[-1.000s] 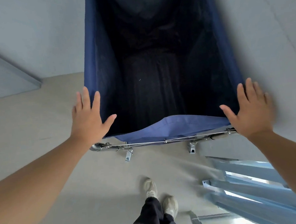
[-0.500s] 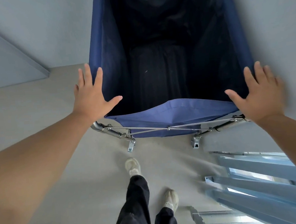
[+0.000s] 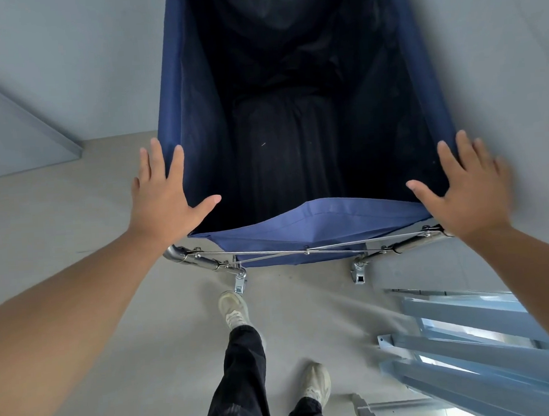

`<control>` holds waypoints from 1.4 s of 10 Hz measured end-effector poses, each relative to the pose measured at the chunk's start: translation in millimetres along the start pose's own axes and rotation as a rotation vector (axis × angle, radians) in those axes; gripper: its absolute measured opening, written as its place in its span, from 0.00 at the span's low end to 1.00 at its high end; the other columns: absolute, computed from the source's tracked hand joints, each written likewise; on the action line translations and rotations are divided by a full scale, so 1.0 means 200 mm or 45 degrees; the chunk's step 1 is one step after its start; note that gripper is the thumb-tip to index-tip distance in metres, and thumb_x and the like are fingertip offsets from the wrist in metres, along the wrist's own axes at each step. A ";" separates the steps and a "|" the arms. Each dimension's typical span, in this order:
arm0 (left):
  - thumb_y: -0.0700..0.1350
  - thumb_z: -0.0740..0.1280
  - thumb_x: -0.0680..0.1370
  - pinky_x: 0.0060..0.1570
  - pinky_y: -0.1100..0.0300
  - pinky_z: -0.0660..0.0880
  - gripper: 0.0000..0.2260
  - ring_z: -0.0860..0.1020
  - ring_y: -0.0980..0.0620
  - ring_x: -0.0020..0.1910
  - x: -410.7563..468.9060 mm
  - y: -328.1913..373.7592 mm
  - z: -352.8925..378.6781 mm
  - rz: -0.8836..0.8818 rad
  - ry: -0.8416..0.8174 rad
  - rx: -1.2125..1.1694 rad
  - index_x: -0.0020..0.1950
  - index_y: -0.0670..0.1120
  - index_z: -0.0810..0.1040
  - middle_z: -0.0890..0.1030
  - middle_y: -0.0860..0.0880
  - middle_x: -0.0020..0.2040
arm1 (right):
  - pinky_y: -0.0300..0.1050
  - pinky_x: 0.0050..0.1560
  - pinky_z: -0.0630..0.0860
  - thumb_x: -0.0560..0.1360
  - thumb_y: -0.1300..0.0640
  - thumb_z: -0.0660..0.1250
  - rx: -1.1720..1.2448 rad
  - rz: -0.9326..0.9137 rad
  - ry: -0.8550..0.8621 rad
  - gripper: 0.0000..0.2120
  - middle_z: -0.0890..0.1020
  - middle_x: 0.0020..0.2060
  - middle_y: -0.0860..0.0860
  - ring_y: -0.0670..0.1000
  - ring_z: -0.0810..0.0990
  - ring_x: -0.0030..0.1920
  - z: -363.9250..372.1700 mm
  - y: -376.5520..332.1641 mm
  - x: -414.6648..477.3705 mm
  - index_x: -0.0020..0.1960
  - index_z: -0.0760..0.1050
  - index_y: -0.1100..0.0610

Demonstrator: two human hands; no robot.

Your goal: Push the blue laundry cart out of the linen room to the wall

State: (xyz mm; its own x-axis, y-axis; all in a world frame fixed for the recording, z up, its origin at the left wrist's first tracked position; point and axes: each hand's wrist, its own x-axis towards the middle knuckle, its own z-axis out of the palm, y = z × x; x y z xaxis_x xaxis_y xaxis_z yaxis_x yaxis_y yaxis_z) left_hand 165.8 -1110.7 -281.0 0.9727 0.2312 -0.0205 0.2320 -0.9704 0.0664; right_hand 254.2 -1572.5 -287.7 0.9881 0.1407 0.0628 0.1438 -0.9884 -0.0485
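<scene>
The blue laundry cart [image 3: 300, 228] stands right in front of me, a deep blue fabric bag on a metal tube frame [image 3: 202, 261] with small casters [image 3: 239, 281]. Its inside is dark, and I cannot tell what lies in it. My left hand [image 3: 165, 202] lies flat on the cart's near left corner, fingers spread and thumb over the fabric edge. My right hand [image 3: 467, 191] presses flat on the near right corner the same way. Neither hand is curled around the frame.
A grey wall [image 3: 500, 62] runs close along the cart's right side, and another wall [image 3: 78, 75] stands ahead on the left. Pale blue metal rails [image 3: 488, 355] lean at the lower right. My feet [image 3: 233, 311] are on the beige floor behind the cart.
I have taken a step forward, left foot now leading, and the cart has rolled ahead with me. Both hands stay flat on the near corners.
</scene>
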 end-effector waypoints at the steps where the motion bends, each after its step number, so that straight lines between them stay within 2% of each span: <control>1: 0.75 0.54 0.69 0.70 0.34 0.62 0.48 0.49 0.33 0.79 0.00 0.00 0.00 -0.006 -0.018 0.009 0.80 0.46 0.51 0.49 0.36 0.81 | 0.65 0.72 0.58 0.74 0.30 0.52 0.005 0.006 -0.006 0.41 0.61 0.79 0.59 0.64 0.59 0.77 0.00 0.00 -0.01 0.76 0.63 0.57; 8: 0.75 0.52 0.73 0.68 0.35 0.65 0.46 0.53 0.32 0.78 0.02 -0.02 0.00 0.053 -0.070 0.026 0.80 0.44 0.52 0.52 0.34 0.80 | 0.66 0.72 0.60 0.73 0.31 0.52 0.042 0.037 -0.069 0.42 0.62 0.77 0.62 0.66 0.61 0.76 -0.03 -0.03 -0.01 0.75 0.65 0.60; 10: 0.74 0.52 0.72 0.63 0.30 0.66 0.44 0.58 0.33 0.77 0.01 -0.02 -0.02 0.091 -0.120 0.077 0.78 0.44 0.58 0.57 0.36 0.80 | 0.65 0.71 0.61 0.73 0.27 0.43 -0.125 0.132 -0.261 0.45 0.61 0.79 0.58 0.63 0.60 0.77 -0.07 -0.05 0.00 0.77 0.63 0.56; 11: 0.74 0.51 0.73 0.64 0.28 0.64 0.44 0.57 0.33 0.78 0.01 -0.02 -0.03 0.127 -0.152 0.092 0.78 0.43 0.60 0.57 0.36 0.79 | 0.66 0.74 0.55 0.71 0.25 0.40 -0.196 0.236 -0.302 0.46 0.56 0.81 0.54 0.60 0.54 0.79 -0.10 -0.14 -0.03 0.80 0.57 0.52; 12: 0.74 0.49 0.74 0.66 0.29 0.62 0.45 0.55 0.35 0.79 -0.01 -0.05 -0.06 0.190 -0.207 0.083 0.78 0.43 0.61 0.56 0.36 0.80 | 0.63 0.76 0.48 0.71 0.25 0.39 -0.126 0.302 -0.254 0.45 0.50 0.82 0.53 0.57 0.48 0.81 -0.21 -0.37 -0.04 0.81 0.52 0.50; 13: 0.75 0.46 0.74 0.69 0.30 0.60 0.45 0.53 0.36 0.80 0.01 -0.05 -0.17 0.233 -0.125 0.031 0.78 0.42 0.61 0.53 0.38 0.80 | 0.62 0.77 0.49 0.74 0.27 0.43 -0.059 0.247 -0.121 0.42 0.51 0.81 0.54 0.58 0.48 0.81 -0.40 -0.60 -0.02 0.80 0.52 0.50; 14: 0.75 0.46 0.75 0.72 0.33 0.54 0.44 0.50 0.37 0.80 0.02 0.03 -0.38 0.279 0.017 -0.077 0.79 0.44 0.57 0.52 0.38 0.81 | 0.62 0.77 0.50 0.75 0.28 0.46 0.004 0.186 0.022 0.41 0.52 0.81 0.54 0.58 0.49 0.81 -0.62 -0.77 -0.04 0.80 0.53 0.50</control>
